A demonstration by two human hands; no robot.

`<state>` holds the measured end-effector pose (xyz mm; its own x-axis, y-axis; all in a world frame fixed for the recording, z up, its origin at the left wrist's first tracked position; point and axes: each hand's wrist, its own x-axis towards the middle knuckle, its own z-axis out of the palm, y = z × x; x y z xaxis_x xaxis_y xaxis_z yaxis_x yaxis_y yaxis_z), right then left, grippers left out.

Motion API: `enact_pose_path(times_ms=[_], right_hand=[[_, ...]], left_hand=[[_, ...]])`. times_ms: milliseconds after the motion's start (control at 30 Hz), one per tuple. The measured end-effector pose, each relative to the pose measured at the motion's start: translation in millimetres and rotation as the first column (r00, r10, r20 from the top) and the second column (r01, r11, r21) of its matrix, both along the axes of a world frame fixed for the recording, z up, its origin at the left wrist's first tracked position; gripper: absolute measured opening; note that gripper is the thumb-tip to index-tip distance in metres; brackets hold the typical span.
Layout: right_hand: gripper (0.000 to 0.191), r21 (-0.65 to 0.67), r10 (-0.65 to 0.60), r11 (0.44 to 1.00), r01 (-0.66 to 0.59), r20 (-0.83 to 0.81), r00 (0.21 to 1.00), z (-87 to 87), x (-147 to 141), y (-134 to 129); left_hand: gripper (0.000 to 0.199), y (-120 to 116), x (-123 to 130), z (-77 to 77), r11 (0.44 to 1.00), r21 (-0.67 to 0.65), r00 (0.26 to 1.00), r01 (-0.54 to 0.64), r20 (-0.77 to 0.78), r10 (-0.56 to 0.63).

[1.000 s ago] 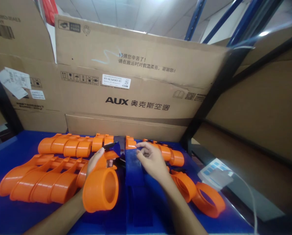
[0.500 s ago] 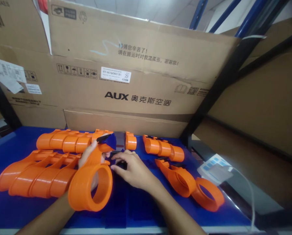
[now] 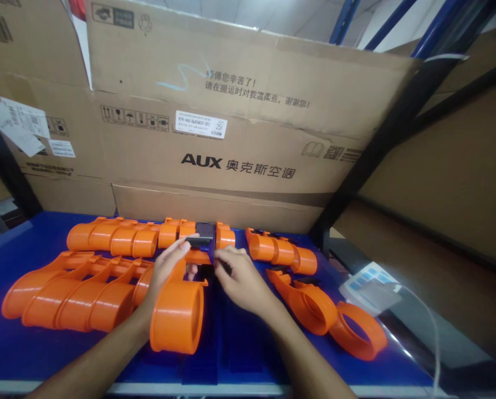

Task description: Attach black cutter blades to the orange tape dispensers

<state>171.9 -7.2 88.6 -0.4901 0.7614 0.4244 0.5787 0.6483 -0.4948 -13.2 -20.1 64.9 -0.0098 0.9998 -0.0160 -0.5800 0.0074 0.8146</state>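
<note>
My left hand (image 3: 170, 265) is closed round the neck of an orange tape dispenser (image 3: 176, 318), whose wide ring hangs toward me. A black piece (image 3: 198, 242) and a dark blue part sit at the dispenser's far end. My right hand (image 3: 241, 280) is closed at that end, fingertips bent by the blue part; whatever they pinch is hidden. Just beyond the hands lies a dark box-like piece (image 3: 205, 230) between orange dispensers.
Rows of orange dispensers (image 3: 71, 299) lie at the left on the blue table (image 3: 148, 371), with more (image 3: 310, 307) at the right. A white device with a cable (image 3: 370, 288) is at the right edge. Cardboard (image 3: 231, 194) stands behind; a black post (image 3: 356, 155) leans at the right.
The held dispenser has turned, its ring now facing more to the right, and moved right. My left hand has shifted right, and my right hand has moved slightly right and up against the far end.
</note>
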Motion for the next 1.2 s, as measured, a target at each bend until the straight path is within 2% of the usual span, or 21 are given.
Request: enact_pose_path(times_ms=[100, 200, 333, 500, 667, 800, 900, 1033, 1200], right_hand=[[0.021, -0.022, -0.007, 1.0, 0.003, -0.178, 0.984, 4.2, 7.2, 1.4], [0.032, -0.044, 0.02, 0.999, -0.033, -0.272, 0.962, 6.3, 12.4, 0.2], [0.039, 0.0, 0.0, 1.0, 0.0, -0.271, 0.963, 5.6, 11.7, -3.1], [0.031, 0.103, -0.107, 0.985, 0.136, -0.253, 0.962, 1.6, 5.4, -4.9], [0.037, 0.146, -0.148, 0.971, 0.19, -0.259, 0.954, -7.3, 1.7, -2.9], [0.041, 0.158, -0.184, 0.961, 0.227, -0.248, 0.951, -12.1, 0.2, -1.5], [0.04, 0.168, -0.167, 0.964, 0.208, -0.231, 0.958, -12.2, 1.5, -3.3], [0.035, 0.215, -0.076, 0.97, 0.113, -0.174, 0.982, -13.0, 4.4, -7.6], [0.038, 0.247, -0.011, 0.968, 0.047, -0.144, 0.99, -14.9, 5.4, -9.4]], left_hand=[[0.037, -6.9, 5.9, 5.3, 0.998, 0.065, 0.994, 0.006, -0.108, 0.001], [0.037, -10.4, 10.9, 7.3, 0.993, 0.117, 0.991, -0.024, -0.126, 0.039], [0.038, -9.6, 14.7, 1.9, 0.988, 0.15, 0.98, -0.035, -0.189, 0.063], [0.039, -7.5, 18.7, -4.7, 0.986, 0.166, 0.974, 0.013, -0.227, 0.026], [0.04, -1.1, 23.0, 0.7, 0.984, 0.118, 0.964, 0.136, -0.245, -0.104], [0.04, 8.7, 24.5, 6.3, 0.98, 0.116, 0.949, 0.162, -0.291, -0.123], [0.038, 10.1, 24.3, 4.3, 0.979, 0.129, 0.946, 0.155, -0.304, -0.11], [0.038, 2.7, 21.5, -5.1, 0.976, 0.104, 0.952, 0.19, -0.264, -0.157], [0.036, -3.6, 17.8, -13.2, 0.967, 0.129, 0.951, 0.22, -0.251, -0.183]])
